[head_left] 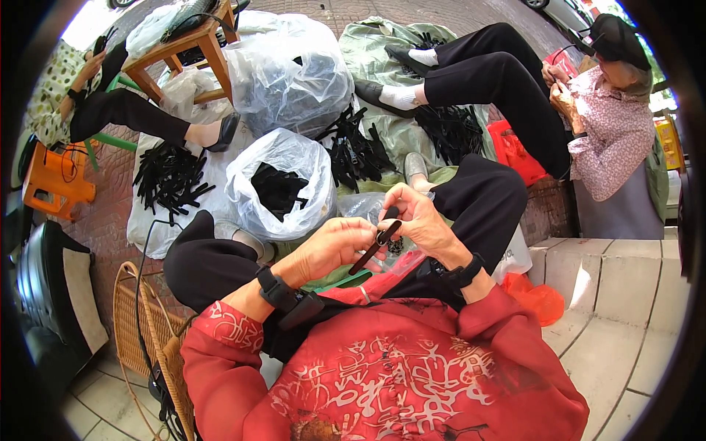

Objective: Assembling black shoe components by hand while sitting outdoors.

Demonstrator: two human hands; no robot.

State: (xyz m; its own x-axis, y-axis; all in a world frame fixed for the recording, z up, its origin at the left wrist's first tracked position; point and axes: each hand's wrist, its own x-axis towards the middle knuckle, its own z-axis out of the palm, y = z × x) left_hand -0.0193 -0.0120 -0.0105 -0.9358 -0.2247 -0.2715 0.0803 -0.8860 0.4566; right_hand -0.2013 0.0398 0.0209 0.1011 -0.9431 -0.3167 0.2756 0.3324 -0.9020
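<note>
Strip point(363, 261), black, one: head view, pinched between left hand point(331, 248) and right hand point(423, 224), seemingly unfinished. Loose black heaps point(168, 176) remain on sheeting point(147, 228) near plastic bag point(318, 206) of black pieces; which are finished, cannot tell.

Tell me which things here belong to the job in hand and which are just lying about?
Seem part of the job:
- black strip being handled
- heap of similar strips on the left
- open plastic bag with black pieces inside

Probably just lying about:
- orange plastic stool
- wooden stool
- orange-red plastic bag
</note>
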